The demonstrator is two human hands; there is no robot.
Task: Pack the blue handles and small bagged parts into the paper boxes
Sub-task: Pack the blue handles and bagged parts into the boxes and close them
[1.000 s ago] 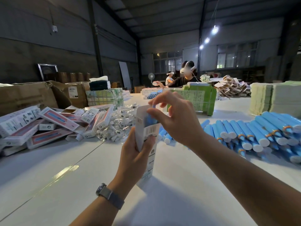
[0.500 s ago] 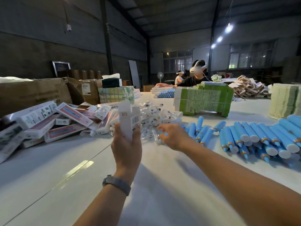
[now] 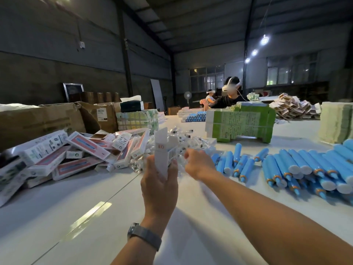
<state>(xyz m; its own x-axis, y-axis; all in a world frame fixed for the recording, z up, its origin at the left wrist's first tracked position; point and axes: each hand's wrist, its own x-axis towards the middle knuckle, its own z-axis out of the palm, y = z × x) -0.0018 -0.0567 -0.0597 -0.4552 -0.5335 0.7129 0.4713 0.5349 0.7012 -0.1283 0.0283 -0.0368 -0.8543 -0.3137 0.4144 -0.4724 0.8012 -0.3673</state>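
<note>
A: What is the left hand (image 3: pixel 160 183) doing?

B: It is gripping a white paper box (image 3: pixel 165 152) upright over the middle of the white table (image 3: pixel 80 217), fingers curled round its lower half, top flaps standing open.

A: And the right hand (image 3: pixel 196 163)?

B: It is reaching just beside the box, into the near edge of the pile of small bagged parts (image 3: pixel 183 139). Its fingers are curling together at a clear bag, but motion blur is hiding whether they are pinching it; I cannot tell.

A: Where are the blue handles (image 3: pixel 298 167) lying?

B: They are lying in rows toward the table's right edge.

A: Anything on the left?

B: Packed boxes (image 3: pixel 63 159) are heaping toward the left edge. A green stack of flat cartons (image 3: pixel 240 125) is sitting behind the handles, toward the far side.
</note>
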